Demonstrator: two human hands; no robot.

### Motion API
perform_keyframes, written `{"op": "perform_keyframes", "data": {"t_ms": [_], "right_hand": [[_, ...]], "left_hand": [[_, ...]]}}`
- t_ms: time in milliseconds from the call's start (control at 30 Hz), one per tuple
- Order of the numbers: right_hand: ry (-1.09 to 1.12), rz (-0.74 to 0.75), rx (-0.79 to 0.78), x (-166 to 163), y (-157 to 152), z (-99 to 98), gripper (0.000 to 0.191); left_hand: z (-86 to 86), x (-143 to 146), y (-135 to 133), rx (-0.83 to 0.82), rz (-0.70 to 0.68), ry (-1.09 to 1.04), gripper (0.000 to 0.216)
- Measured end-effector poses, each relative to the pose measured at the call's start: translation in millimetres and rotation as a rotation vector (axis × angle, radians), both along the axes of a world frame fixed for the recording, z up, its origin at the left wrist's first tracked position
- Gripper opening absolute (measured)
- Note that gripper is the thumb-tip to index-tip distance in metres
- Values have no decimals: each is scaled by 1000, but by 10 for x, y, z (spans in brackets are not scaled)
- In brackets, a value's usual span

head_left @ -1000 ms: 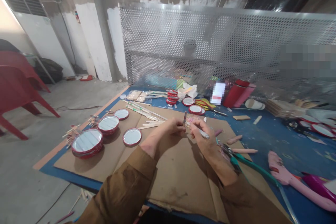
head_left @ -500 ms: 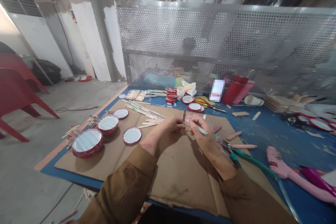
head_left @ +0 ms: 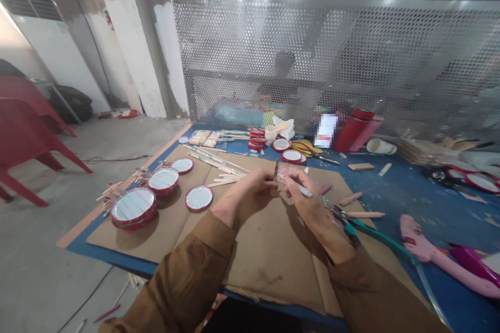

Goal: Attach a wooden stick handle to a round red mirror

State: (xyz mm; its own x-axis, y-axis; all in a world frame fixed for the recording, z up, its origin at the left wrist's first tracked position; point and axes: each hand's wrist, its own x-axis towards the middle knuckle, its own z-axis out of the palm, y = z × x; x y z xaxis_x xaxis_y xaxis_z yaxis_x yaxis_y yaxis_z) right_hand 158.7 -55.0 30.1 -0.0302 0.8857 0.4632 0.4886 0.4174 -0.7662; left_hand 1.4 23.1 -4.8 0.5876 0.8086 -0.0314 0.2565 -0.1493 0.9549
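Observation:
My left hand is closed on a thin dark brown stick, which stands upright out of its fingertips. Pinched in my right hand is a slim white marker, its back end showing above the hand. The two hands are close together over a sheet of brown cardboard. Just beyond them lies a small patch of pink bits. Pale craft sticks lie left of my left hand, near a round red-rimmed disc. Pliers with green handles rest by my right forearm.
Stacks of red-rimmed discs stand at the left. At the back are a phone, a red bottle and a paper cup, before a perforated metal screen. A pink glue gun lies at the right.
The view has shifted slightly, so the scene sits a little to the right. Both hands keep their holds, with little visible movement.

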Motion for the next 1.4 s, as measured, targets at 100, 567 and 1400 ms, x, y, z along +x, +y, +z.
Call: {"op": "perform_keyframes", "data": {"t_ms": [100,567,1400], "right_hand": [[-3,-2,9,3,5,-2,22],[60,-11,21,12,3,-14,19],[-7,28,59,-37,-5,-21,21]], "left_hand": [[-5,6,6,-18,-2,2,21],[-38,5,-10,-22,-4,-32,16],[99,14,-82,-32,-25,-50,13]]}}
